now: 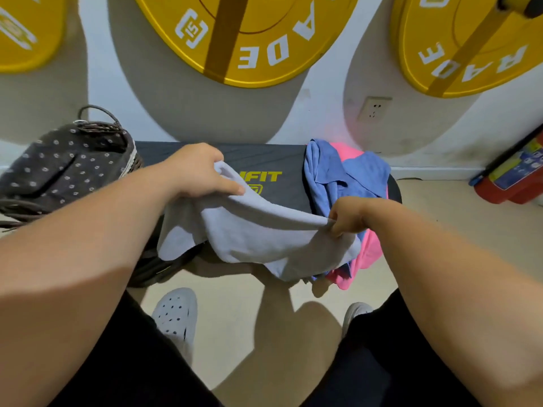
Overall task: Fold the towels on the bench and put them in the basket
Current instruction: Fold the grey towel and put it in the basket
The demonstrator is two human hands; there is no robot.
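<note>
A pale grey towel (246, 230) hangs stretched between both hands above the near edge of the black bench (270, 160). My left hand (199, 171) pinches its far left corner. My right hand (348, 215) grips its right edge. A blue towel (338, 174) lies crumpled on the right end of the bench, on top of a pink towel (367, 254) that droops over the edge. The basket (67, 165), dark with a dotted fabric lining, stands at the bench's left end.
Yellow weight plates (244, 39) hang on the white wall behind the bench, another yellow plate (470, 48) to the right. A red container (511, 177) leans at the wall on the right. My white shoes (176, 315) stand on the beige floor below.
</note>
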